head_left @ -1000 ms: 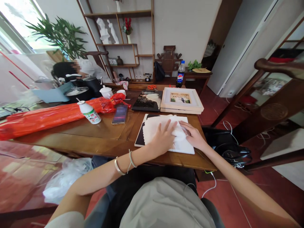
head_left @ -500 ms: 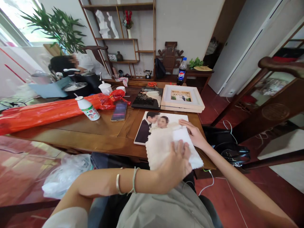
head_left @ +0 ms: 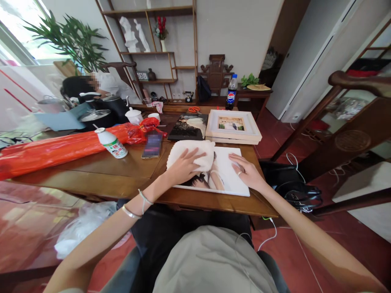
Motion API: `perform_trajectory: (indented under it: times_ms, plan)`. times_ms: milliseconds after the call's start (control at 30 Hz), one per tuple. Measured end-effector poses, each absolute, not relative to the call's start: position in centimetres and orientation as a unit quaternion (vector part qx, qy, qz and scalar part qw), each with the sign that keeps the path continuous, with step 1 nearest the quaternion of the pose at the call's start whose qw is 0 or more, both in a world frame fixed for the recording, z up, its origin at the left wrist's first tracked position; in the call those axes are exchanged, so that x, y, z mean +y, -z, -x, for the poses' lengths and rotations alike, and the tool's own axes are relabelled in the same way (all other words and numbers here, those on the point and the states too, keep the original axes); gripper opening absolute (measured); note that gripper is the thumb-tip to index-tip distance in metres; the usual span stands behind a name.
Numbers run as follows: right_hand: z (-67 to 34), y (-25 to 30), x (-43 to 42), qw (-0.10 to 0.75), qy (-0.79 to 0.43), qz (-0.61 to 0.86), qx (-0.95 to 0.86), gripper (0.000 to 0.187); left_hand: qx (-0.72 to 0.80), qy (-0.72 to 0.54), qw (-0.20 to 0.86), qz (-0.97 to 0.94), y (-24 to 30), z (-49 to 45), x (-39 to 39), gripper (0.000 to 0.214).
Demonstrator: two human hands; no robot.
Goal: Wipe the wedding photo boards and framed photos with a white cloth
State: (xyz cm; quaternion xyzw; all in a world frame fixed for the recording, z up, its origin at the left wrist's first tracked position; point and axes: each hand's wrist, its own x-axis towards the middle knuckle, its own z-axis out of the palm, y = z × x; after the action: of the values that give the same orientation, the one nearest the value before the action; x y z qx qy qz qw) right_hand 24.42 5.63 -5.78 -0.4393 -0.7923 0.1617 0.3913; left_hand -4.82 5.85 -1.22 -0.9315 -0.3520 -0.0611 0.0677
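A photo panel showing a couple lies flat on the wooden table, close to its front edge. My left hand rests spread and flat on a white cloth, which covers the panel's upper left part. On the panel's right side lies my right hand, fingers stretched out over the white margin, with a ring on one finger. Behind the panel are a dark photo panel and a white framed picture on top of a pale box or frame.
Left of the panel lie a phone, a white bottle with a straw and a long red plastic-wrapped bundle. A cola bottle stands at the back. Another person is at the far left, behind several pots.
My left hand has swept the cloth from the panel's lower right to its upper left. More of the photo's lower part shows now. My right hand stays on the right side.
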Motion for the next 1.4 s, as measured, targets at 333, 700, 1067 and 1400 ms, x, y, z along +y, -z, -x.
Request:
perform_trajectory:
  times_ms: [333, 700, 1067, 1400]
  plan:
    - [-24.6, 5.7, 5.7, 0.384, -0.176, 0.441, -0.792, 0.035, -0.201, 0.089, 0.037, 0.975, 1.4, 2.2, -3.5, 0.019]
    - [-24.3, 5.7, 5.6, 0.400, -0.168, 0.442, -0.785, 0.033, -0.365, 0.059, 0.047, 0.928, 0.5, 5.3, 5.6, 0.029]
    - [-24.5, 5.7, 5.6, 0.392, -0.177, 0.436, -0.791, 0.042, -0.264, 0.112, 0.053, 0.957, 1.9, 0.9, -4.0, 0.023]
    - [-24.3, 5.6, 5.6, 0.399, -0.171, 0.442, -0.785, 0.033, -0.329, 0.077, 0.038, 0.940, 0.5, 4.7, 8.0, 0.034]
